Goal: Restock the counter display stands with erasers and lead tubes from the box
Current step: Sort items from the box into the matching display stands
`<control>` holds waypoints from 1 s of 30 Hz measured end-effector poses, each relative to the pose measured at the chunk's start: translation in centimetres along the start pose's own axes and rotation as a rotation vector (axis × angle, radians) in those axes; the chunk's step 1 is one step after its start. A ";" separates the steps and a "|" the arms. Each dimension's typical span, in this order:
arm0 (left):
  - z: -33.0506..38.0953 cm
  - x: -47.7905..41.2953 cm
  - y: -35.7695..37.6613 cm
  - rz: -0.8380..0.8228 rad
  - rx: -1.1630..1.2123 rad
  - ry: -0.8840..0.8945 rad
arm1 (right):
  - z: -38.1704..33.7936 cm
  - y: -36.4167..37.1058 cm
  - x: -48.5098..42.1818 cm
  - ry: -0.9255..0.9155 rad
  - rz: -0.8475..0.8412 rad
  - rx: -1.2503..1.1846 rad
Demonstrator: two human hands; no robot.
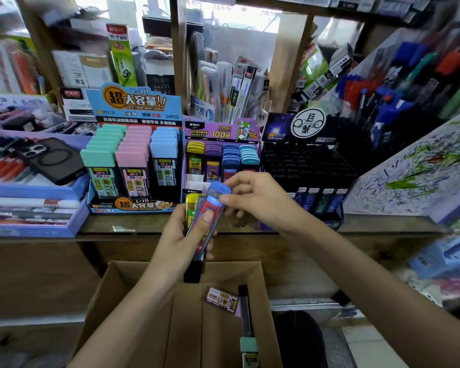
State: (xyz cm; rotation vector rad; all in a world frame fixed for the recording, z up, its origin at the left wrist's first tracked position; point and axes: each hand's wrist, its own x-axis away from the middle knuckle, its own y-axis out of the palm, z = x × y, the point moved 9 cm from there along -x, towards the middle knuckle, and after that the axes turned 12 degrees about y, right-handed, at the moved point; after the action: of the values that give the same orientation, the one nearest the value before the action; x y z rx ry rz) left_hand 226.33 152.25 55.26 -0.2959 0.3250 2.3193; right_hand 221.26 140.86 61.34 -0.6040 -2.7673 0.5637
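Lead tubes [194, 266] lie gripped in the left hand [179, 241] as supply, while the right hand [260, 199] pinches the blue-capped tube [217, 189], probably for the purple stand [221, 130].

A blue-capped clear plastic lead tube [215, 198] tilts above the front edge of the counter [383, 224] beside a yellow tube [190, 208], both in the left hand [181, 240]; the right hand [255, 197] pinches its cap. The open brown cardboard box [112, 288] below holds a pink pack [222, 298] and a mint-capped black tube [247, 328].
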 end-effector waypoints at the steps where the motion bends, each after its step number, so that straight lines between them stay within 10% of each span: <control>1: 0.2 0.0 0.0 -0.006 0.005 0.002 | -0.4 -0.5 -0.1 -0.010 0.009 -0.014; 10: 1.3 -0.2 -2.5 0.045 -0.042 0.048 | -6.2 -9.9 -2.3 -0.157 0.400 0.192; 30: 0.4 -0.2 -4.1 0.046 -0.011 0.040 | -4.2 -4.7 -7.0 -0.144 0.399 0.905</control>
State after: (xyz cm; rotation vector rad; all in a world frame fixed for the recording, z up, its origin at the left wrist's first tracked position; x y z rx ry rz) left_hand 229.42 155.04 55.11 -0.3442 0.3431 2.3634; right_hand 227.14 135.15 66.00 -0.8750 -2.1286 1.8374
